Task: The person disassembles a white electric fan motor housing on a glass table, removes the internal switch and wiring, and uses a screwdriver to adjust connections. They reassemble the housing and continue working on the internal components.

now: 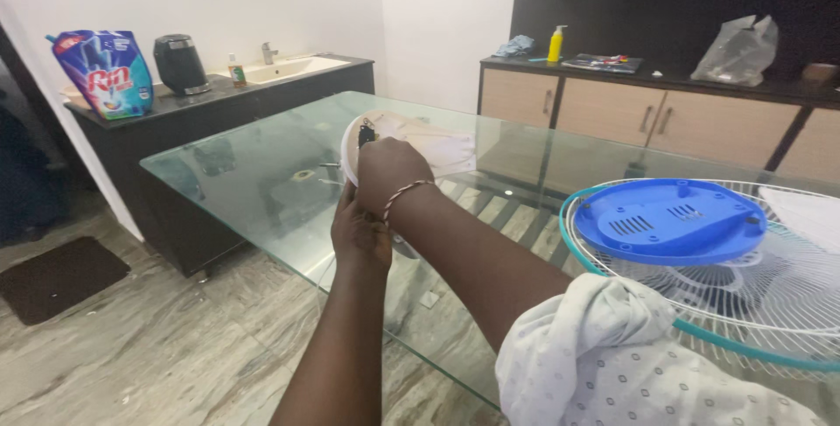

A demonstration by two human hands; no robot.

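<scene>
White round part [350, 148] sits at centre frame, above the near edge of the glass table [262, 190]. Your right hand [389, 172] is closed over it from the right, and your left hand [359, 233] supports it from below, fingers curled up against it. A small dark piece [366, 135] shows on the part's upper face.

Head view, surface and room: the glass table runs from centre left to the right edge. At lower right, a blue fan housing [669, 220] lies on a white wire fan guard [770, 303] with a teal rim. At upper left, a dark counter [131, 115] carries a blue refill pouch [105, 72], a black kettle [180, 65] and a white basin [289, 66]. At upper right, a wooden cabinet [612, 111] holds a yellow bottle [555, 45] and a clear plastic bag [739, 52]. A dark mat [57, 275] lies on the marbled floor at lower left.

Hidden or unclear: your right hand covers most of the white part, so you cannot tell its full shape. The fan guard is cut off by the right edge.
</scene>
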